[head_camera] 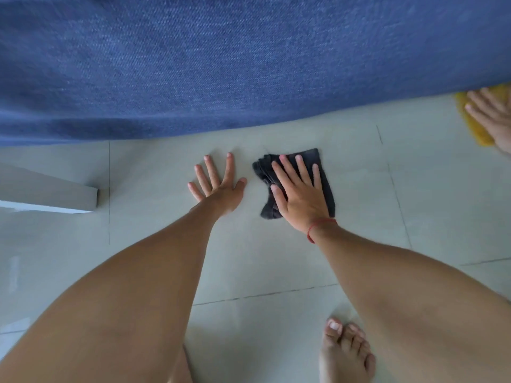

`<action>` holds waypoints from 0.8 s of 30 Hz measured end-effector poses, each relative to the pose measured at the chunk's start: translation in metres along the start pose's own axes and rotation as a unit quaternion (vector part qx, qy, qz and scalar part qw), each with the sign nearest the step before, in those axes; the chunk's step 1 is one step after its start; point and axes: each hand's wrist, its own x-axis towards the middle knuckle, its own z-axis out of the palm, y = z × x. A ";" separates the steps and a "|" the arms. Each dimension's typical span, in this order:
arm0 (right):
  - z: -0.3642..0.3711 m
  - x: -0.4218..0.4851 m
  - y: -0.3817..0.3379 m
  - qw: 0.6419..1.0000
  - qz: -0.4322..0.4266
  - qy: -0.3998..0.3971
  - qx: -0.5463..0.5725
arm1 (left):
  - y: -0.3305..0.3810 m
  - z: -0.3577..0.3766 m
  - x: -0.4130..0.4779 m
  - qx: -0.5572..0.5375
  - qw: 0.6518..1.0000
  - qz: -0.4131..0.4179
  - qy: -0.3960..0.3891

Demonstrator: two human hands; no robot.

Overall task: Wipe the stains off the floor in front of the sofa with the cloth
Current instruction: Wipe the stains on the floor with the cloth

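The right hand (300, 193) lies spread flat on the folded dark cloth (323, 175), pressing it to the pale floor (359, 167) just before the blue sofa (221, 64), likely to scrub. The left hand (218, 183), fingers splayed and empty, rests beside it, apparently bracing the person's weight.

A sofa (221, 64) in blue twill weave is seen above a floor (276, 258) of pale grey-green tiles lined with dark grout. A dark grey cloth (323, 175), a red wrist string (318, 226) and a yellow cloth (472, 125) are pictured.
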 end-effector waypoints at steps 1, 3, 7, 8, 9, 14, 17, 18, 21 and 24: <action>-0.001 -0.009 0.013 1.000 -0.011 0.005 -0.007 | 0.000 0.000 0.000 -0.003 1.000 0.002 -0.001; -0.007 -0.016 0.039 0.999 0.027 0.017 -0.013 | 0.000 0.000 -0.001 -0.006 1.000 0.004 0.001; -0.015 0.009 0.052 0.981 0.184 0.051 0.020 | 0.001 0.001 -0.001 -0.006 1.000 0.007 0.009; -0.016 0.020 0.048 0.975 0.211 0.054 0.031 | 0.000 0.001 -0.001 -0.007 1.000 0.008 0.010; -0.017 0.032 0.042 0.970 0.234 0.059 0.040 | 0.000 0.002 0.000 -0.008 1.000 0.009 0.009; -0.018 0.085 0.013 0.966 0.244 0.060 0.050 | -0.003 0.003 0.003 -0.006 1.000 0.014 0.006; -0.013 0.091 -0.005 0.983 0.172 0.053 0.031 | -0.003 0.003 0.004 -0.007 1.000 0.014 0.000; -0.010 0.088 -0.010 0.987 0.149 0.048 0.022 | -0.003 0.003 0.004 -0.007 1.000 0.011 -0.004; -0.003 0.067 -0.022 0.995 0.092 0.037 0.011 | -0.003 0.001 0.006 -0.007 1.000 0.005 -0.014; 0.005 0.027 -0.028 0.999 0.047 0.016 0.019 | -0.002 0.000 0.003 -0.022 1.000 0.009 -0.013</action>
